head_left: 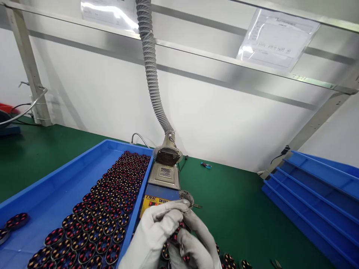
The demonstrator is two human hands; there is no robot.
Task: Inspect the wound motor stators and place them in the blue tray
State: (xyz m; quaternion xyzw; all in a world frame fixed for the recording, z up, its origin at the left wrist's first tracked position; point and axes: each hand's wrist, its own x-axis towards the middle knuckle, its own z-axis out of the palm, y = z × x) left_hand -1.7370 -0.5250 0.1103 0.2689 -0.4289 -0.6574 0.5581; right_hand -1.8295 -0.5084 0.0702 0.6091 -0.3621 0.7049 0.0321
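Both hands wear whitish gloves and meet at the bottom centre, in front of a blue and yellow soldering unit (165, 192). My left hand (157, 231) has its fingers pinched on a small round black part with red dots (175, 235). My right hand (196, 239) curls round the same part from the right, its fingers soiled grey. The gloves cover much of the part. More round parts (230, 260) lie on the green table beside and beneath the hands.
A blue tray (70, 164) with rows of similar round parts stands at left. Stacked blue trays (311, 209) are at right. A grey hose (151, 71) hangs down to a round hood (167, 155). A small tool (206, 164) lies on the green table (232, 194).
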